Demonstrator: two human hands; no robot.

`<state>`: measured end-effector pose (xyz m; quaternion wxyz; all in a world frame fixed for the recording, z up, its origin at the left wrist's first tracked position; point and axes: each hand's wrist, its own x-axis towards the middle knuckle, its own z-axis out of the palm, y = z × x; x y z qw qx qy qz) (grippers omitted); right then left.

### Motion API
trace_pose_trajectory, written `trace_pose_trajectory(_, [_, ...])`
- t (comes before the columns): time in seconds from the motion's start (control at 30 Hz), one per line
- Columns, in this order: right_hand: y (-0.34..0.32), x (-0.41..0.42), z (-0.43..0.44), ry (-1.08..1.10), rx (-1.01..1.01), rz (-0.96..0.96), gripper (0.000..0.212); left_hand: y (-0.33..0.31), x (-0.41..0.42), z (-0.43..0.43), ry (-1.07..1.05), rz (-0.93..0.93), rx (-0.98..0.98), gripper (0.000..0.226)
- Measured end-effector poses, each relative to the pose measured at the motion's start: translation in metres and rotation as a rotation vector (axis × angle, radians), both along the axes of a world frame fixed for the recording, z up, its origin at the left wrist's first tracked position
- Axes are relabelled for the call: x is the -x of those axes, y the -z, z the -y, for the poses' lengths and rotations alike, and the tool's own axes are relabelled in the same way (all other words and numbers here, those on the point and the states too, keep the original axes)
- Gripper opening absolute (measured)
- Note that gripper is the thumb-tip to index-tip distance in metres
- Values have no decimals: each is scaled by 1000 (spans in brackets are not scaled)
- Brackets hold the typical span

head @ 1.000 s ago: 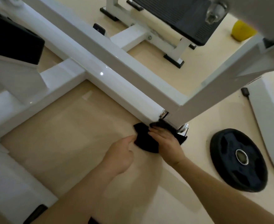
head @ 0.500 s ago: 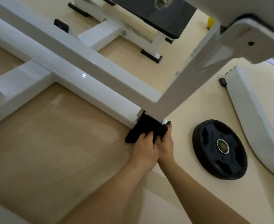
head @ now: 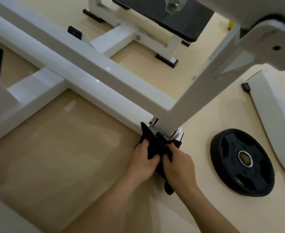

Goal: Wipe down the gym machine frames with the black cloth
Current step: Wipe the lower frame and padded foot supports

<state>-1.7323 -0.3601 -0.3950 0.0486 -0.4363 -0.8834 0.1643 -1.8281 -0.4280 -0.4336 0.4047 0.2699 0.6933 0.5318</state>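
Floor (head: 62,148) open to L of the hands; weight plate (head: 242,163) flat, near on R. End of white frame beam (head: 91,88) and slanted post (head: 197,91) just beyond. Black cloth (head: 152,143) bunched against beam end, gripped by both: L hand (head: 143,163), R hand (head: 178,167) side by side, fingers curled in fabric.

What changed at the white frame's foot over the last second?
The left hand, beside the black cloth a second ago, now grips it together with the right hand, which had pressed it flat; both have bunched it and drawn it back from the white metal frame joint. The round black weight plate lies unmoved.
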Motion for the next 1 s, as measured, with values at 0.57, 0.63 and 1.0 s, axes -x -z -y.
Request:
trace_pose_trajectory(0.57, [-10,73,1,27,564,-143,35,-8,113,-13,563,-1226,482,83])
trace_pose_trajectory(0.63, [-10,75,5,-146,472,-30,56,-11,144,-9,432,-1215,571,76])
trace_pose_trajectory(1.0, [-2,110,13,-176,293,-199,73,16,92,-12,413,-1158,496,67])
